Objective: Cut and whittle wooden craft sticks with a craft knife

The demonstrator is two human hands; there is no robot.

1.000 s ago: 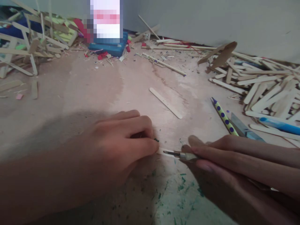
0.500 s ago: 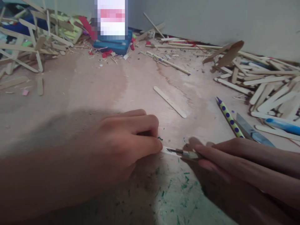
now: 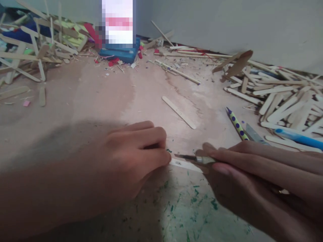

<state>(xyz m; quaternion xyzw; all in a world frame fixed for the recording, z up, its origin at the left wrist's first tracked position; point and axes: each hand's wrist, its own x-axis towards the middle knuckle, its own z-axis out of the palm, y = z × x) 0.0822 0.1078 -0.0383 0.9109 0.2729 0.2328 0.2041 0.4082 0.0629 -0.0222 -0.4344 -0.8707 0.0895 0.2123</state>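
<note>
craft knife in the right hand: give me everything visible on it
The craft knife is slim, with a dark pointed blade and a metal collar; the rest of the handle is hidden inside the right hand, which pinches it near the collar. It lies nearly flat, tip pointing left toward the left hand. The blade sits over the pale wooden stick that the left hand presses down; whether it is touching the stick is unclear.

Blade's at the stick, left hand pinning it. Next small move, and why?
Probably draw the knife toward the right hand, away from the left hand. The left fingertips press the stick flat right beside the blade tip, so a stroke toward them looks risky. The stick's free end lies under the blade, clear of the loose stick beyond.
</note>
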